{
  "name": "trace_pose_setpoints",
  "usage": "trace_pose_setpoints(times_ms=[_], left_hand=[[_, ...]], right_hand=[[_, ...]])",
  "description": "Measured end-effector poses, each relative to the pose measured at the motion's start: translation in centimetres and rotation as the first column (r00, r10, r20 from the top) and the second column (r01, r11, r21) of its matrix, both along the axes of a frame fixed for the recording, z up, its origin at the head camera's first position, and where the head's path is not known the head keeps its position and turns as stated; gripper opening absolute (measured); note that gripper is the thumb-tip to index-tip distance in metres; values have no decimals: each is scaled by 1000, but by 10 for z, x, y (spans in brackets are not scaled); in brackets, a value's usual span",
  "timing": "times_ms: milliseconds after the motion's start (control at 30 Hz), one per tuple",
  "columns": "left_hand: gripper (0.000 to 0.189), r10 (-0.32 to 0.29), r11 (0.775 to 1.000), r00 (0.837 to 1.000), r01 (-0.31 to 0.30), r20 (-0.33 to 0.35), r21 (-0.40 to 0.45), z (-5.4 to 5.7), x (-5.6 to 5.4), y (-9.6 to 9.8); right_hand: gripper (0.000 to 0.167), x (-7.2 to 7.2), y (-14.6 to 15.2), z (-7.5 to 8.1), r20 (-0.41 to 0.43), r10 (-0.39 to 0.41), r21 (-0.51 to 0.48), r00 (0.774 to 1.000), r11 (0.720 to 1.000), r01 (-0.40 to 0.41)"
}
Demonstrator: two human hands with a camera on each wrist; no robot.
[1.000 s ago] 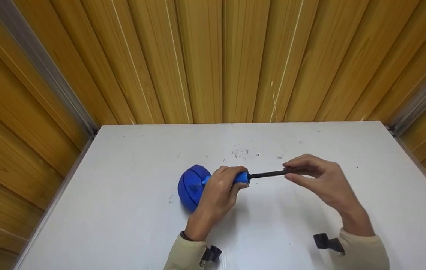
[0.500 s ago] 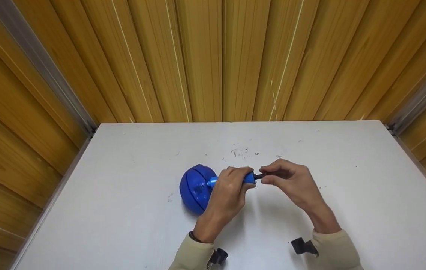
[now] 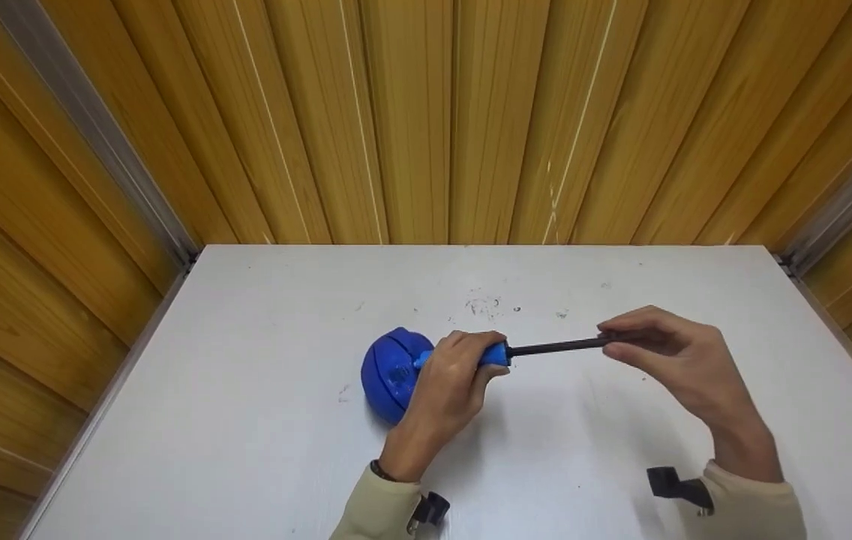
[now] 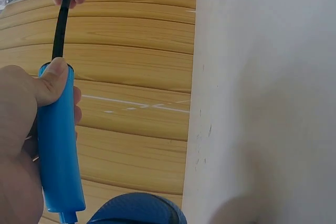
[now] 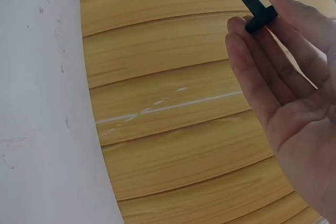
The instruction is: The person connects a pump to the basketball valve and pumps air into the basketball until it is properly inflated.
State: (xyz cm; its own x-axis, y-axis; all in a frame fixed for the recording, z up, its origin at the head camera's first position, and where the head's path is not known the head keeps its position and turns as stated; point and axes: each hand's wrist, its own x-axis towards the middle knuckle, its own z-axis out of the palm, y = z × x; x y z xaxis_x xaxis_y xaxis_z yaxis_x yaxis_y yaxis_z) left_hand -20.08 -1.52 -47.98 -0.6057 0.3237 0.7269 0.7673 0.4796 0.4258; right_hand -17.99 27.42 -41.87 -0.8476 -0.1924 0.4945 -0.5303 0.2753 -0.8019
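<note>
A blue hand pump lies across my left hand, whose fingers and thumb grip its barrel near the rod end. Its black rod is drawn far out to the right. At the rod's end, my right hand pinches the black T-shaped handle between thumb and fingers. The pump's narrow tip points left at a dark blue ball with black seams, which sits on the white table. Part of the ball is hidden behind my left hand; in the left wrist view only its top shows.
The white table carries small dark scuff marks behind the hands. Wood-look panels rise along its back and both sides. A small black camera mount sits on each sleeve.
Between the earlier frames my right hand pushed the handle in toward the barrel; now it is back out to the right with the rod extended. My left hand has kept its grip on the pump.
</note>
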Motion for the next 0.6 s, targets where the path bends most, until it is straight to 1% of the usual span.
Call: trace_pose_setpoints(times_ms=[100, 200, 300, 400, 500, 567, 600], left_hand=[[32, 5, 1000, 1000, -5, -10, -2, -1, 1, 5], [30, 27, 1000, 999, -27, -24, -14, -3, 2, 8], [29, 37, 998, 999, -38, -27, -41, -4, 2, 10], [30, 31, 998, 999, -32, -12, -52, -3, 3, 8], [32, 10, 999, 1000, -9, 2, -47, -2, 2, 4], [32, 0, 999, 1000, 0, 8, -32, -1, 1, 1], [32, -1, 1000, 1000, 1, 10, -23, 0, 0, 0]], right_hand=[[30, -3, -7, -4, 42, 2, -35, 999, 999, -1], [23, -9, -29, -14, 95, 21, -41, 995, 999, -17], [18, -15, -52, -27, 144, 59, -40, 988, 998, -54], [19, -17, -64, -32, 161, 90, -62, 983, 995, -81], [21, -15, -62, -29, 145, 98, -47, 985, 995, -92], [22, -13, -53, -23, 116, 83, -14, 990, 997, -82], [22, -11, -47, -19, 98, 64, 3, 993, 998, -65]])
